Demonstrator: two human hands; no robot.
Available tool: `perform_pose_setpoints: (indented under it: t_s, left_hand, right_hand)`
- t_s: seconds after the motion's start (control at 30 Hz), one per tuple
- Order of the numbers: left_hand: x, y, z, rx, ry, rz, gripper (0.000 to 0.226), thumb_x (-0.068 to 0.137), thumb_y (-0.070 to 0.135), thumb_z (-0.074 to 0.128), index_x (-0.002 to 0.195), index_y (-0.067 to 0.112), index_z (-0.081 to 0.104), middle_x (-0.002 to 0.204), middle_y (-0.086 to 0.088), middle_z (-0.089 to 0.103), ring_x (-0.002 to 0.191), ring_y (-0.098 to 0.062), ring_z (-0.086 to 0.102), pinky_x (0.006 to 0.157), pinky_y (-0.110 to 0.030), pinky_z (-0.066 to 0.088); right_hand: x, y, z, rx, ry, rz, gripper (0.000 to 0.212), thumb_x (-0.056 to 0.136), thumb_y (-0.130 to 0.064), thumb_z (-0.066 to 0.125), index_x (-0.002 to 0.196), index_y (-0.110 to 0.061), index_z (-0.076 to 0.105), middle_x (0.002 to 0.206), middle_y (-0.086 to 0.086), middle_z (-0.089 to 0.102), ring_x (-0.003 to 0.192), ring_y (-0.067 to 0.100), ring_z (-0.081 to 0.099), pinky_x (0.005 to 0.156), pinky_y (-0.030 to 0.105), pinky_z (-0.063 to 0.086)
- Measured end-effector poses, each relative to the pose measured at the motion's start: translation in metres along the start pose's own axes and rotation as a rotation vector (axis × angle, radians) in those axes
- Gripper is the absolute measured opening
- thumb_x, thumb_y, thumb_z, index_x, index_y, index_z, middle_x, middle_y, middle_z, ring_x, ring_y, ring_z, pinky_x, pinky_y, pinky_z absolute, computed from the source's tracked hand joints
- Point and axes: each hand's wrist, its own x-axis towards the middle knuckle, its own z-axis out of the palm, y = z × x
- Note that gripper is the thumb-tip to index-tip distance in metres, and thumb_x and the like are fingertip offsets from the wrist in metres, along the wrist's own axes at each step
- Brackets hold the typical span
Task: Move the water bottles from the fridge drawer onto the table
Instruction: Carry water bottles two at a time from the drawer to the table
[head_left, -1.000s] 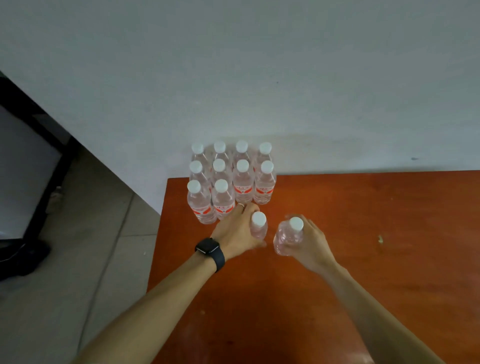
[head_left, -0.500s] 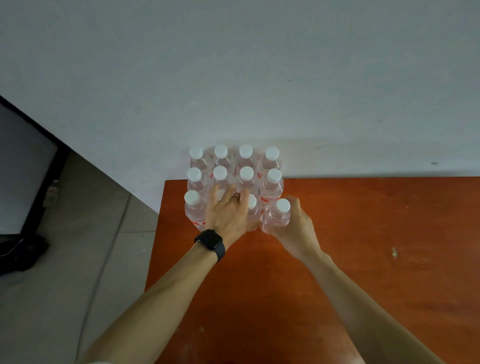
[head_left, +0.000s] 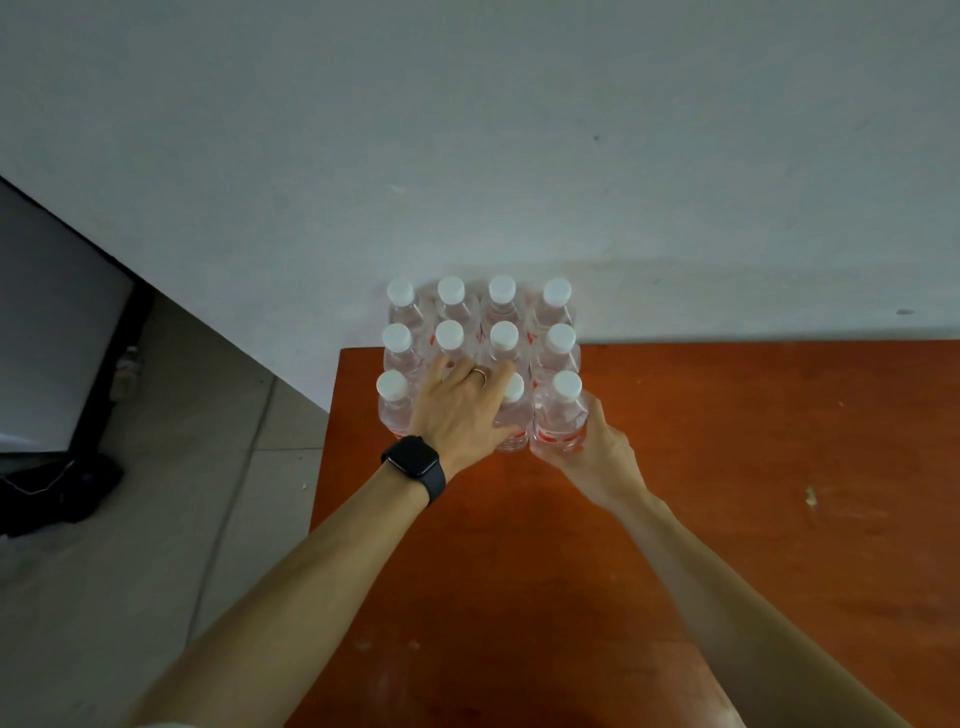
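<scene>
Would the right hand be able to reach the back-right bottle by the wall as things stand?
Probably yes: the right hand is wrapped round the front-right bottle, but the back-right bottle has bare table beside it.

Twelve bottles (head_left: 560, 415) stand on one table (head_left: 727, 493), in three rows of four, one cap hidden. Two hands (head_left: 460, 415), one watch (head_left: 414, 457), one ring (head_left: 480, 374).

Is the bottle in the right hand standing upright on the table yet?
Upright: the front-right bottle has its cap on top, in line with its row. The right hand wraps its base, so table contact is hidden.
</scene>
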Motion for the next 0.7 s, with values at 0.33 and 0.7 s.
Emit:
perform_pose_setpoints:
  t_s: [0.33,0.7]
  left_hand:
    - [0.005,-0.003,-0.006,0.038,-0.021,0.059,0.077,0.077,0.073,0.064,0.130,0.019,0.049,0.087,0.003,0.075,0.102,-0.024,0.063,0.095,-0.045,0.035]
    - [0.008,-0.001,-0.014,-0.036,-0.092,0.005,0.079,0.079,0.067,0.067,0.139,0.024,0.038,0.100,0.002,0.072,0.108,-0.025,0.063,0.103,-0.049,0.039]
  right_hand:
    - [-0.001,-0.001,0.006,0.029,0.093,0.044,0.087,0.081,-0.053,0.076,0.150,-0.027,0.030,0.132,-0.002,0.064,0.103,0.015,0.067,0.086,0.035,0.058]
    - [0.004,-0.002,0.005,0.067,0.051,0.090,0.094,0.074,-0.063,0.077,0.149,-0.035,0.029,0.136,-0.009,0.059,0.110,0.013,0.065,0.094,0.036,0.056]
